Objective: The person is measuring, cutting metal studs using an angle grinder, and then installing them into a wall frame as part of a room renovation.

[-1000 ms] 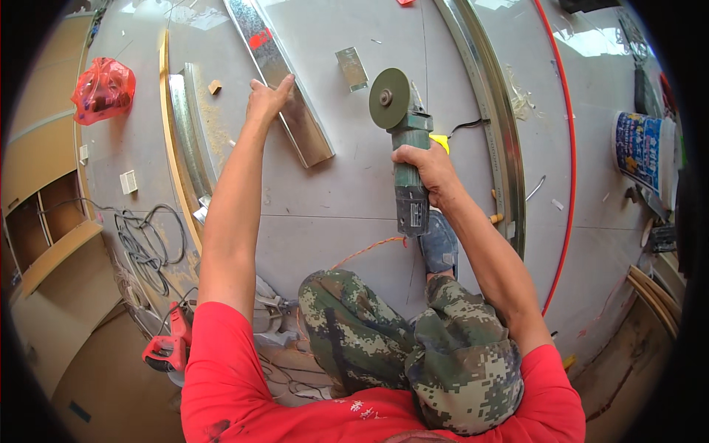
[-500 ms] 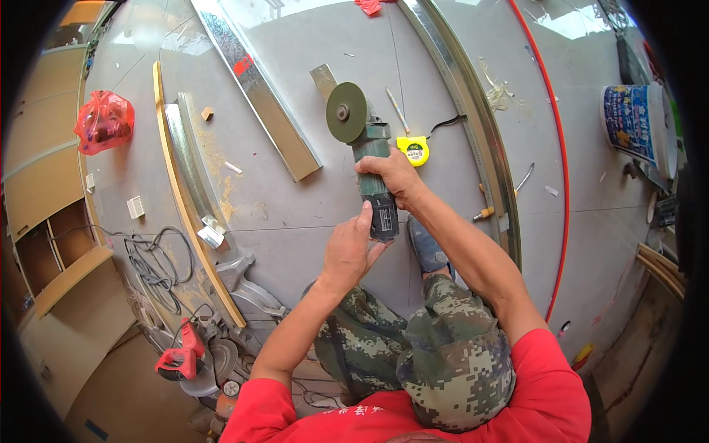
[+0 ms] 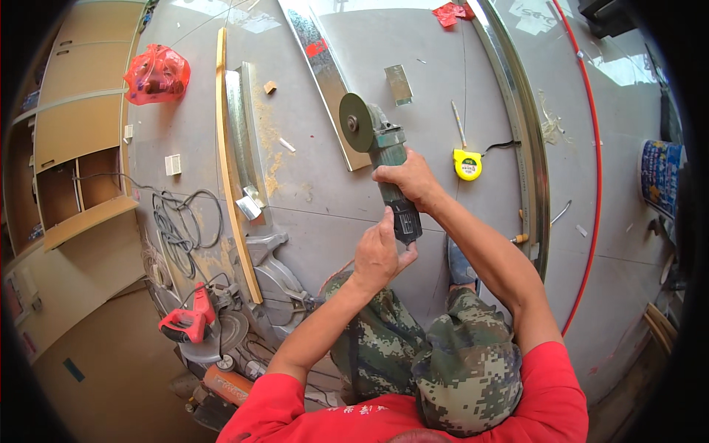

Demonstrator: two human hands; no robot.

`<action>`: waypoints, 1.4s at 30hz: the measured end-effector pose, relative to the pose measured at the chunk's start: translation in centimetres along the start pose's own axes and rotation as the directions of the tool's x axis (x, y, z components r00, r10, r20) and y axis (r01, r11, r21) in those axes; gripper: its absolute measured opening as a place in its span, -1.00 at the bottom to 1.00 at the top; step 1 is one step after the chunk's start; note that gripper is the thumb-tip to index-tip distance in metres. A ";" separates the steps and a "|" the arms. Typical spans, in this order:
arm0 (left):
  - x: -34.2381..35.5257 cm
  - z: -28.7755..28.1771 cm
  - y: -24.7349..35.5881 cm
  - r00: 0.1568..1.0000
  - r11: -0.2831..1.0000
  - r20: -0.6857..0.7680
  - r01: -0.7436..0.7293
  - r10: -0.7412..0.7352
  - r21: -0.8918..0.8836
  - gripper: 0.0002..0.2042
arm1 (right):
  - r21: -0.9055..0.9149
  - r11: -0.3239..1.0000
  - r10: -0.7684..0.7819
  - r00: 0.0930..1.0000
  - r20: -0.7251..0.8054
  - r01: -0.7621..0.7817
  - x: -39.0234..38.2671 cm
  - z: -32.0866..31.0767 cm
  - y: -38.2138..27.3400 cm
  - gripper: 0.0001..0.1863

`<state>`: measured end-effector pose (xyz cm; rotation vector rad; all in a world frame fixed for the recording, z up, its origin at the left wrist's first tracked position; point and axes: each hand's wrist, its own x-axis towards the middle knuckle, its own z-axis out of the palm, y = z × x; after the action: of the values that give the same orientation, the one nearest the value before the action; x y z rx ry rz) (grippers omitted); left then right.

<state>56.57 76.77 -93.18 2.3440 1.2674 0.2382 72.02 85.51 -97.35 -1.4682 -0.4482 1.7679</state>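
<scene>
My right hand [image 3: 408,179] grips the green body of an angle grinder [image 3: 389,151], whose cutting disc [image 3: 360,122] points away from me. My left hand [image 3: 377,255] holds the grinder's dark rear end with its fingers. Beyond the disc lies a long metal channel [image 3: 317,70] with a red mark, partly hidden by the grinder, and a short metal piece [image 3: 399,85] lies to its right. A yellow tape measure [image 3: 467,168] lies right of the grinder, below a pencil [image 3: 456,122].
At left are a red bag [image 3: 156,80], wooden strip [image 3: 221,88], coiled cable [image 3: 181,225], red-handled miter saw [image 3: 192,325] and cabinet [image 3: 81,77]. At right run a long metal rail [image 3: 523,140] and red hose [image 3: 593,148], beside a bucket [image 3: 657,177].
My left hand has left the metal channel and moved down to the grinder's rear end. The grinder moved left and then slightly back right in view, as the whole scene shifted.
</scene>
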 end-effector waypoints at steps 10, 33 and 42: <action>4.7 -3.4 -6.7 0.693 0.152 0.405 0.593 -0.596 -0.791 -0.31 | 0.030 0.990 0.120 0.943 0.310 -0.135 4.2 7.9 0.1 -0.44; 6.1 3.7 -24.8 0.350 0.388 -0.167 0.808 -0.922 -0.444 -0.23 | -0.937 0.337 -0.582 0.762 -0.283 -0.091 10.3 -12.7 2.4 -0.82; 13.3 3.7 -17.0 0.666 0.811 -0.549 0.584 -0.506 -0.038 -0.14 | -0.996 0.085 -0.606 0.793 -0.050 0.002 2.9 -12.7 4.6 -0.59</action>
<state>52.73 94.55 -105.37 1.9205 2.2722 0.6538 82.31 82.14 -105.94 -2.3065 -1.7850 0.4479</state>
